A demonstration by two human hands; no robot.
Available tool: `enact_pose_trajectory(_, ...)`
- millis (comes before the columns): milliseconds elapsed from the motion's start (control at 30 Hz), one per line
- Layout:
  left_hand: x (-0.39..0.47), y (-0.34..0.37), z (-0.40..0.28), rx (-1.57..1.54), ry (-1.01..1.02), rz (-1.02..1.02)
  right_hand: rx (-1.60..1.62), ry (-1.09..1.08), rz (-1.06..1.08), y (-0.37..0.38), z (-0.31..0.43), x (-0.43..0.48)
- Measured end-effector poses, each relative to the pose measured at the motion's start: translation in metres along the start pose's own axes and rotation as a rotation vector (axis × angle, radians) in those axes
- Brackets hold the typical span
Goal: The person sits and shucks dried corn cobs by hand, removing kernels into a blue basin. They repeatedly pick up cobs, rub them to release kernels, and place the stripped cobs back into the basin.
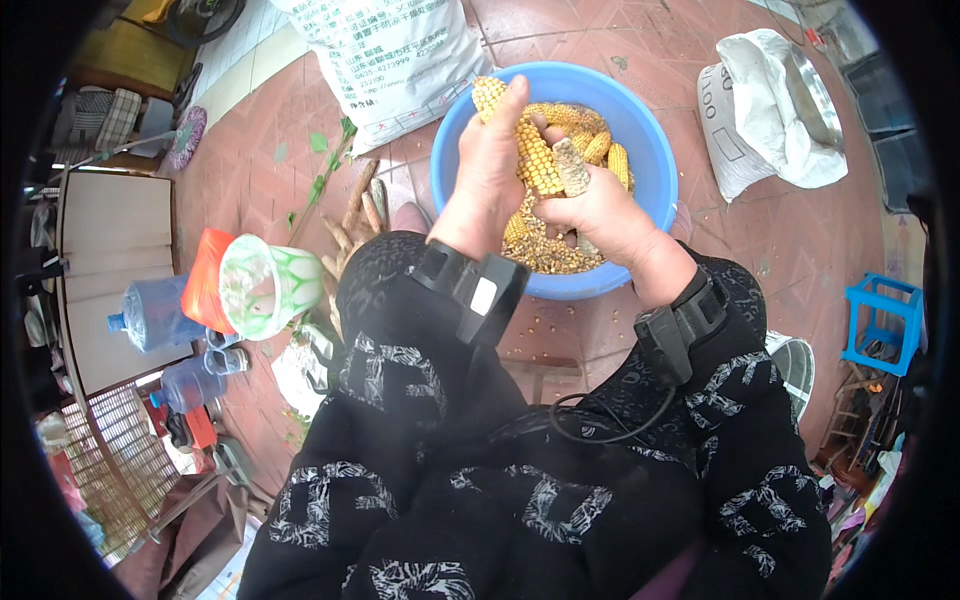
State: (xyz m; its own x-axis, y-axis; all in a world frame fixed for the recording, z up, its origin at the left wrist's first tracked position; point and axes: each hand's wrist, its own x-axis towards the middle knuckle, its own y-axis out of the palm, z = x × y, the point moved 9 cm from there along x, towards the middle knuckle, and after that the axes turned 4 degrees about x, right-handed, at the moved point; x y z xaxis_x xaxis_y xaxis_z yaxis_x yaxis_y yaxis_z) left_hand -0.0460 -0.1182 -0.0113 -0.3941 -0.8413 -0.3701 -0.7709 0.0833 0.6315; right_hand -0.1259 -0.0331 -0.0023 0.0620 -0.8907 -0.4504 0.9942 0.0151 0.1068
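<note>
My left hand [480, 169] grips an ear of yellow corn [537, 156], tilted over a blue plastic tub [651, 120], its kernels mostly still on. Pressed against the ear's lower right side is a bare corncob [571, 166], held in my right hand [600, 210]. Parts of both hands' fingers are hidden behind the ear and the cob. Inside the tub, more ears of corn [570, 115] lie toward the far side. Loose kernels [559, 257] cover the near part of the tub's bottom.
A printed white sack [405, 82] stands beyond the tub at left; another white sack [787, 120] is at right. Bare cobs [371, 210] lie by my left foot, near a green-and-white plastic basket [277, 289]. Water jugs [154, 311] stand farther left, a blue stool [885, 322] far right.
</note>
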Motion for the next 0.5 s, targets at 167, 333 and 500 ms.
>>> enact_pose_trajectory(167, 0.004, 0.009, -0.031, 0.023, 0.050, 0.167, 0.194, 0.058, 0.168, 0.008, -0.002, -0.006)
enact_pose_trajectory(333, -0.008, 0.041, -0.044, -0.268, -0.018, 0.575, 0.574, 0.129, 0.549, 0.035, 0.008, -0.024)
enact_pose_trajectory(500, -0.002, 0.035, -0.041, -0.224, -0.028, 0.512, 0.573, 0.167, 0.392, 0.036, -0.003, -0.023)
